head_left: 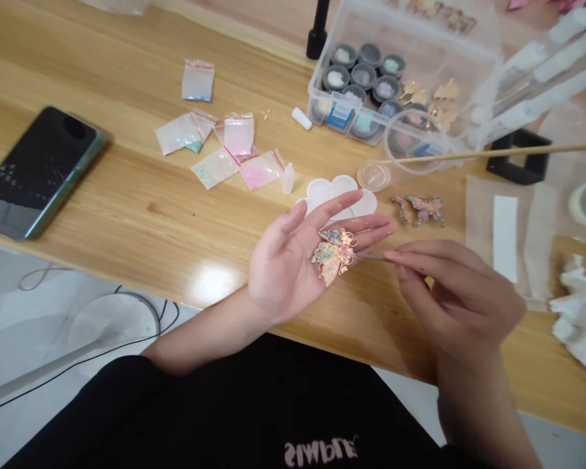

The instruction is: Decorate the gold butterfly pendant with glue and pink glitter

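The white lettering on the person's black top (200,410), below the fingers, can be read as SIMPLE. The left hand (293,273) is palm up and opened wide, thumb apart, fingers stretched out nearly flat and gripping nothing; the butterfly ornament (328,254) lies across the palm at the base of those fingers, its wings blue, green and pale, its rim gold. The right hand (459,293) has its thumb and fingers pinched together on a thin metal tool (374,256), whose tip reaches the ornament's pink centre; whether it presses there cannot be told

Just beyond the left fingertips lie a white palette (339,189), partly covered by them, and a clear round lid (374,176). Beyond the right fingertips is a second butterfly piece (427,210), well apart from them. Farther out, a clear box (488,85) with blue latches holds small dark pots (364,76), and a wooden stick (469,155) crosses before it. Left of the left thumb stand a small bottle (288,179) and small plastic bags (264,170)

The table's (127,215) front edge passes beneath the left forearm, behind the fingers. A stretch of wood separates the left thumb from a phone (34,172), far left, near that edge; rightward of the right knuckles, crumpled tissue (583,326) bounds the space
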`<state>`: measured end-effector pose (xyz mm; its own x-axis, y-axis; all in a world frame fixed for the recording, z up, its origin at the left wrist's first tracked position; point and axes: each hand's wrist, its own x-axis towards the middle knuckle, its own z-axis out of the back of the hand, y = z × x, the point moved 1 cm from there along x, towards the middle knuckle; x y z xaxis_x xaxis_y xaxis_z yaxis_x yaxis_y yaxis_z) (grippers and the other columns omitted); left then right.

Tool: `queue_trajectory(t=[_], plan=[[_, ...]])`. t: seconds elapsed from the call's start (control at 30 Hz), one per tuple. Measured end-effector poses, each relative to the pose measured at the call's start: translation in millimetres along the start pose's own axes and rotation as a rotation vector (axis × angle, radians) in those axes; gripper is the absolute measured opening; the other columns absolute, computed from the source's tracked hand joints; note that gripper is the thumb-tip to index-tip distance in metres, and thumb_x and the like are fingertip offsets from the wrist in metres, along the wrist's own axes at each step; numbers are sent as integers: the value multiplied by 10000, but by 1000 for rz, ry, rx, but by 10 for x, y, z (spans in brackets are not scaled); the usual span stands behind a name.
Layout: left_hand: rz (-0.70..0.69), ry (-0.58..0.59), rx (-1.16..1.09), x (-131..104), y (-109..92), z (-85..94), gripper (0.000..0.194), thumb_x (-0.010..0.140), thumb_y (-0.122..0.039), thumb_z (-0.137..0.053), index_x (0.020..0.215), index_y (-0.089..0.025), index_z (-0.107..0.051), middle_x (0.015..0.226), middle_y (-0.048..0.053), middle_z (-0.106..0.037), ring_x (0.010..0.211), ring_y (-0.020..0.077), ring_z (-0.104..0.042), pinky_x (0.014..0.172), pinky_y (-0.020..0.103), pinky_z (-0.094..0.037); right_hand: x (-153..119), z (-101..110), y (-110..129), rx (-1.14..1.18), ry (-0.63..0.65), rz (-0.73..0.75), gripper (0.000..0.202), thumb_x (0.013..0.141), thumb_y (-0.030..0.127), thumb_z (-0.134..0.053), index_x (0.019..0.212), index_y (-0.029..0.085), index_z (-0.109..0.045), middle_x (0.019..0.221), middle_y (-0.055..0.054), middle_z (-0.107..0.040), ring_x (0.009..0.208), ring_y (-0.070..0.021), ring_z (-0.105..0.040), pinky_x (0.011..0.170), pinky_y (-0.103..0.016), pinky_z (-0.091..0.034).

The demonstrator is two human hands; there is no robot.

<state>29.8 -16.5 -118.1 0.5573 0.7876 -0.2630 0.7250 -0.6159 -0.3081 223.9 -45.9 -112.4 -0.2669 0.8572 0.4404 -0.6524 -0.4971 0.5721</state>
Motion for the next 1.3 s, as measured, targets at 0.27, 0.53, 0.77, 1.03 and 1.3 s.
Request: queue_trajectory(t=[0.27, 0.53, 0.77, 1.03, 1.3], plan=[[-2, -2, 5, 4, -3, 6, 673, 1014, -538, -286, 1510, -94, -388, 1184, 144, -751, 1358, 298, -581, 1203, 427, -325, -7, -14, 2, 7, 10, -5, 438, 815, 12, -688, 1128, 313, -738, 979, 24, -761, 790, -137, -688, 590, -261, -516], [5, 4, -7, -5, -8, 7, 706, 1003, -557, -317, 1540, -99, -355, 1197, 144, -743, 1393, 312, -544, 1217, 442, -282, 1, -17, -5, 2, 14, 3, 439, 814, 12, -686, 1131, 312, -739, 978, 20, -766, 805, -140, -695, 583, -257, -511], [6, 7, 0, 0, -1, 14, 693, 996, -565, -332, 1522, -117, -381, 1226, 145, -729, 1401, 316, -534, 1231, 450, -253, 2, -27, -3, -15, 12, 5, 429, 823, 22, -684, 1128, 319, -738, 982, 20, -770, 802, -145, -703, 604, -264, -529], [0, 1, -11, 1, -1, -7, 681, 1008, -538, -298, 1524, -98, -366, 1167, 139, -747, 1362, 310, -574, 1209, 442, -305, -2, -22, 5, -5, 3, -8, 472, 825, 33, -684, 1169, 354, -727, 990, 27, -769, 805, -148, -709, 583, -263, -540], [1, 25, -8, -3, 2, 3, 727, 1003, -550, -297, 1565, -88, -308, 1207, 148, -741, 1398, 312, -538, 1218, 437, -285, -7, -11, 0, -2, -6, 13, 491, 819, 13, -690, 1186, 338, -722, 1006, 30, -761, 810, -138, -690, 572, -260, -525]])
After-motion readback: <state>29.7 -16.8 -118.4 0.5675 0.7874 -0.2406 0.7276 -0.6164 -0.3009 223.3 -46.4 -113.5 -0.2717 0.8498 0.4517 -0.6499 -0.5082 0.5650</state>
